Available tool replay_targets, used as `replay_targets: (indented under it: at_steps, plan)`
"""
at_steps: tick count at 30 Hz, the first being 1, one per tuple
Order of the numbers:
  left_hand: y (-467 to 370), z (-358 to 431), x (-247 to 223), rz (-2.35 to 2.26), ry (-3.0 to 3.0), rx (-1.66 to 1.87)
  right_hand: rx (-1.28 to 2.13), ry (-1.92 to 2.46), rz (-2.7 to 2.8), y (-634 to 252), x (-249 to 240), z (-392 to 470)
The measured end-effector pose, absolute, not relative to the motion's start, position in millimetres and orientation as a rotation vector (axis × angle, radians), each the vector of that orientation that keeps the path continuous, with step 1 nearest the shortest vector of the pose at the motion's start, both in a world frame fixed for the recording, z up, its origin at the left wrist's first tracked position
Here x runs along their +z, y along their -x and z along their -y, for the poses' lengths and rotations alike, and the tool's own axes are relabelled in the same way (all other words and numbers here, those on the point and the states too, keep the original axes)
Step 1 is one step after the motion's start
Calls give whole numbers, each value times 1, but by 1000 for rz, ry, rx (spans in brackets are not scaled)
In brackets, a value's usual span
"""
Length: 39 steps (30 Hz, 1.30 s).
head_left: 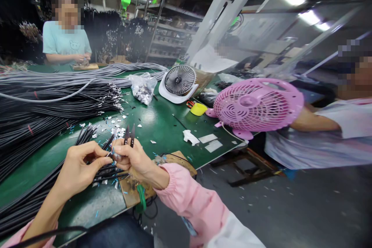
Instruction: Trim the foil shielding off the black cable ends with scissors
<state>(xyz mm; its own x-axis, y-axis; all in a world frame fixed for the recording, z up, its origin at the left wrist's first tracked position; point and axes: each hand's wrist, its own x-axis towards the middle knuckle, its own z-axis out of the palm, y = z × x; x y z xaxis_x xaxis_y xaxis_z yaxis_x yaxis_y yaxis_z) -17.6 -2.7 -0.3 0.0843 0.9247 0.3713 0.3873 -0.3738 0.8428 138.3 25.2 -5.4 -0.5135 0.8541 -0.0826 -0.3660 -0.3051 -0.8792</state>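
Observation:
My left hand [77, 168] is closed in a pinch on the stripped end of a thin cable [109, 155], just left of my right hand. Dark scissors [130, 136] are gripped in my right hand [135, 159], with their two pointed blades sticking up, slightly apart. The thumb and fingers of that hand also meet at the cable end; exactly how they touch it is hidden. Beneath both hands lies a bundle of black cables [37, 201], running to the lower left. Foil and blue scraps [116, 131] are scattered beyond my fingers.
A wooden board [129, 195] with a green clamp [141, 197] sits at the table edge. Piled black cables [72, 104] and grey cables [52, 77] fill the left. A bag of parts [142, 89], a white fan [178, 81] and a pink fan [252, 104] stand beyond. Two people sit nearby.

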Motion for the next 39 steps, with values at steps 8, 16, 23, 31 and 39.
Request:
replay_targets:
  at_steps: [8, 16, 23, 31, 39]
  plan:
    - [14, 2, 0, -1428, -1789, 1206, 543, 799, 1880, -154, -5, -40]
    - [19, -1, -2, -1528, -1700, 1282, 474, 858, 1831, -159, 0, -46]
    - [24, -3, -4, -1427, -1731, 1218, 1031, 707, 1878, -149, -8, -36]
    - [19, -4, -7, -1525, -1566, 1317, 840, 1018, 1451, -157, -3, -47]
    - [18, 0, -7, -1558, -1551, 1365, 764, 970, 1756, -144, -2, -32]
